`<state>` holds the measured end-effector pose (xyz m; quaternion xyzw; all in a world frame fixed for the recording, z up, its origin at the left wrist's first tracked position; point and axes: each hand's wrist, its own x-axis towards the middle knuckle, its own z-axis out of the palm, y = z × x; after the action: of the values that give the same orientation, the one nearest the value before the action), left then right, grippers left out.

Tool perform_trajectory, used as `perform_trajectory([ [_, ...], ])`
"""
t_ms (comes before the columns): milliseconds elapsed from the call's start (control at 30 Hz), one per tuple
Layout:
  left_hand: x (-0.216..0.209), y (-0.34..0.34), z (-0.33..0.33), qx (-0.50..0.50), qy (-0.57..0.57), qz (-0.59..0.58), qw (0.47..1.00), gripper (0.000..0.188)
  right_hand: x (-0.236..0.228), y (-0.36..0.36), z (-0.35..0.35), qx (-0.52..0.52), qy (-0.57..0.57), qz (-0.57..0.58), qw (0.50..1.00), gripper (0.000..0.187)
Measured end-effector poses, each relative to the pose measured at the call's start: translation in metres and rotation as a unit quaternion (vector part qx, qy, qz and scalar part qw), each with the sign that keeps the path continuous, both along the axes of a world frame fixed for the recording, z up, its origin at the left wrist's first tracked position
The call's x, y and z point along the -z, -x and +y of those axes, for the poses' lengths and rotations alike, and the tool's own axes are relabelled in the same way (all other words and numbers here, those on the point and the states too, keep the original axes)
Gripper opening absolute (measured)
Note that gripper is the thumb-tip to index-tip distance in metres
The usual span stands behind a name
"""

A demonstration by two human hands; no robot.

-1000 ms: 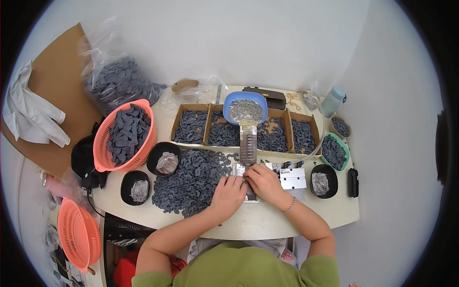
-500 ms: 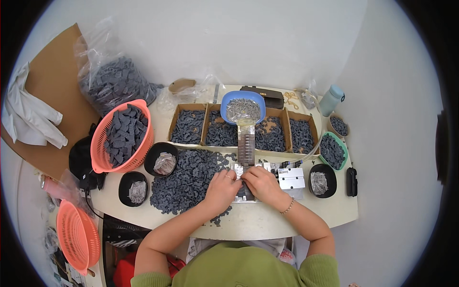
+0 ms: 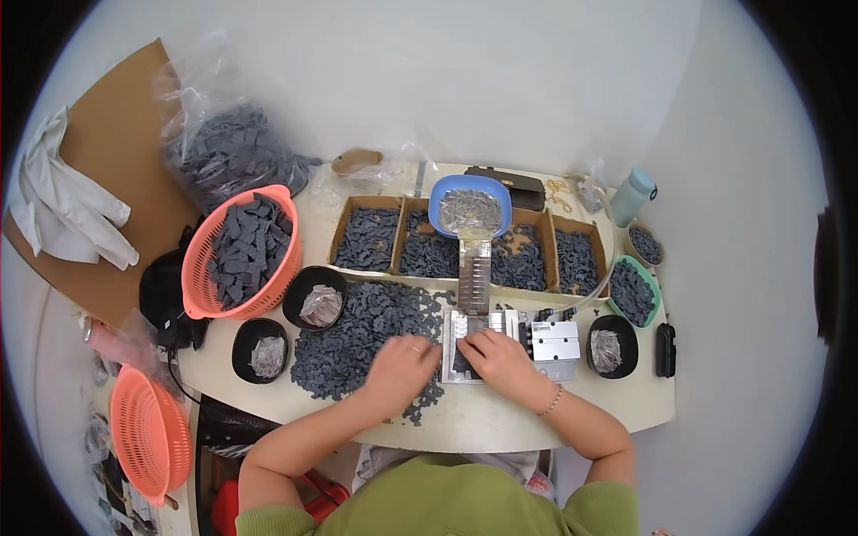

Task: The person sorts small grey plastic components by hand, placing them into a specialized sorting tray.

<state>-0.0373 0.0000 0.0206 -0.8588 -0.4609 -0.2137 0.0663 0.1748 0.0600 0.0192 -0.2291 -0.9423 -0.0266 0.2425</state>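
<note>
My right hand [image 3: 507,364] rests on a metal fixture [image 3: 453,371], its bent fingers together over the slot where dark grey parts lie. What is under its fingertips is hidden. To the left, my left hand [image 3: 399,368] is over the right edge of a loose pile of small dark grey parts [image 3: 335,353], with its fingers curled in and their tips out of sight. A clear ridged chute [image 3: 475,277] runs down to the fixture from a blue bowl [image 3: 444,223] of thin metal pins. Right of the slot sits a silver block [image 3: 556,341] with an air hose.
Behind the pile stands a divided cardboard tray [image 3: 399,234] of grey parts. Black bowls of pins [image 3: 253,373] flank the work area. At left are a coral basket [image 3: 192,272] and a bag of grey pieces [image 3: 237,147]; at right, a green bowl [image 3: 655,308] and a blue bottle [image 3: 633,198].
My left hand has left the fixture and moved left to the edge of the grey pile. The right hand stays at the fixture. The whole view has shifted slightly.
</note>
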Motion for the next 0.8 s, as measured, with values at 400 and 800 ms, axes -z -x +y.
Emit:
perform_trajectory([
  [400, -0.001, 0.032, 0.035, -0.128, 0.026, -0.067, 0.989, 0.018, 0.013, 0.087, 0.059, 0.028, 0.084, -0.001, 0.996, 0.013],
  [800, -0.014, 0.019, 0.027, -0.023, 0.226, -0.313, 0.922, 0.017, -0.003, 0.009, 0.035, 0.046, 0.127, -0.006, 0.991, 0.012],
])
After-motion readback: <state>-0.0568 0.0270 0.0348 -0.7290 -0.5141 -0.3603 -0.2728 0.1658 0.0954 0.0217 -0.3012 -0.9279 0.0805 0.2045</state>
